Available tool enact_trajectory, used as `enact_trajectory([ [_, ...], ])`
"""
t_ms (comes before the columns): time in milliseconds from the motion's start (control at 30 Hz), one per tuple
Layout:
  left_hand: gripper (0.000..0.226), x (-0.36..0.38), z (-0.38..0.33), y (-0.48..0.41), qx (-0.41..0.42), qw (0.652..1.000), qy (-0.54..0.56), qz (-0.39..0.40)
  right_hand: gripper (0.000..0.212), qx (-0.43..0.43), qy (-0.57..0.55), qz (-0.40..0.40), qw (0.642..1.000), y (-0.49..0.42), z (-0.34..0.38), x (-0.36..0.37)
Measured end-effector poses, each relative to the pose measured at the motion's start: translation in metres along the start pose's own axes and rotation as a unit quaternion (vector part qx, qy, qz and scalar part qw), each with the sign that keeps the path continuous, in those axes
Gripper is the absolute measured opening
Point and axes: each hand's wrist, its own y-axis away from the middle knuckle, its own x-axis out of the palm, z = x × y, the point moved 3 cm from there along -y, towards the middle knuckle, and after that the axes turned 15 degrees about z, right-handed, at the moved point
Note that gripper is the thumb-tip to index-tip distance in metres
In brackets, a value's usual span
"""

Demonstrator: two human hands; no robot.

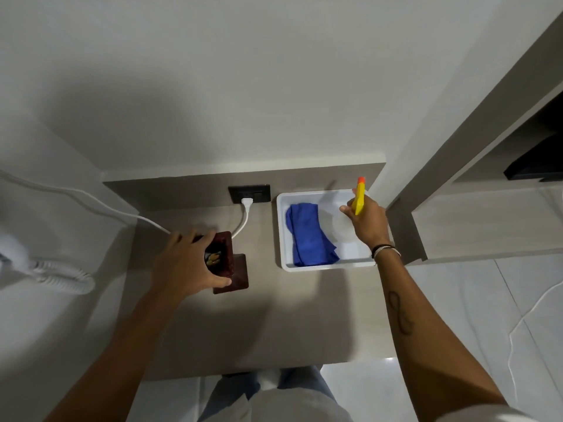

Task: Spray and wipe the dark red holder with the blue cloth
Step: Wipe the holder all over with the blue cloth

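Observation:
The dark red holder stands upright on the small grey-brown table, left of centre, with some small items inside its open top. My left hand wraps around its upper part from the left. The blue cloth lies crumpled in a white tray at the table's right. My right hand is over the tray's right side, closed around the neck of a translucent spray bottle with a yellow trigger head and orange nozzle.
A black wall socket behind the table holds a white plug whose cable runs left past the holder. A white coiled-cord phone sits at the left. A grey cabinet with an open shelf stands to the right.

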Motion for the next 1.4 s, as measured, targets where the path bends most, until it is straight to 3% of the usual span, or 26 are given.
enact_trajectory([
  [233, 0.122, -0.004, -0.005, 0.001, 0.008, 0.999, -0.018, 0.030, 0.044, 0.015, -0.028, 0.014, 0.999, -0.009, -0.013, 0.010],
  [400, 0.123, 0.000, -0.004, -0.004, 0.019, 0.998, -0.036, 0.041, 0.073, 0.029, -0.058, 0.042, 0.997, -0.002, -0.020, 0.008],
  [467, 0.124, 0.003, -0.003, -0.006, 0.026, 0.999, -0.021, 0.040, 0.090, 0.022, -0.042, -0.047, 0.998, 0.019, -0.017, 0.014],
  [533, 0.122, 0.009, -0.001, -0.007, 0.044, 0.999, -0.002, 0.020, 0.070, -0.067, -0.008, -0.173, 0.983, 0.045, -0.001, 0.035],
  [567, 0.120, 0.011, 0.000, -0.007, 0.054, 0.998, 0.009, 0.010, 0.056, -0.128, 0.011, -0.184, 0.974, 0.053, 0.009, 0.052],
  [633, 0.118, 0.016, 0.002, -0.008, 0.068, 0.997, 0.032, 0.002, 0.047, -0.205, 0.095, -0.095, 0.969, 0.051, 0.026, 0.093],
  [667, 0.118, 0.017, 0.001, -0.009, 0.077, 0.996, 0.042, 0.000, 0.053, -0.199, 0.157, -0.025, 0.967, 0.042, 0.028, 0.111],
  [767, 0.118, 0.021, 0.009, -0.011, 0.101, 0.994, 0.048, 0.000, 0.074, -0.067, 0.247, 0.140, 0.957, 0.003, 0.023, 0.134],
  [900, 0.117, 0.030, 0.027, -0.012, 0.105, 0.990, 0.089, 0.008, 0.083, 0.011, 0.281, 0.210, 0.936, -0.026, 0.007, 0.144],
  [1100, 0.109, 0.041, 0.068, -0.002, 0.113, 0.959, 0.253, -0.054, 0.053, -0.027, 0.261, 0.096, 0.960, -0.030, 0.017, 0.135],
  [1200, 0.108, 0.046, 0.086, 0.003, 0.122, 0.949, 0.285, -0.052, 0.048, -0.046, 0.154, -0.011, 0.987, -0.014, 0.029, 0.119],
  [1300, 0.112, 0.055, 0.103, 0.004, 0.119, 0.936, 0.328, -0.054, 0.051, -0.078, 0.021, -0.115, 0.990, 0.022, 0.049, 0.114],
  [1400, 0.111, 0.066, 0.111, 0.005, 0.128, 0.920, 0.364, -0.062, 0.045, -0.132, -0.114, -0.129, 0.976, 0.077, 0.075, 0.138],
])
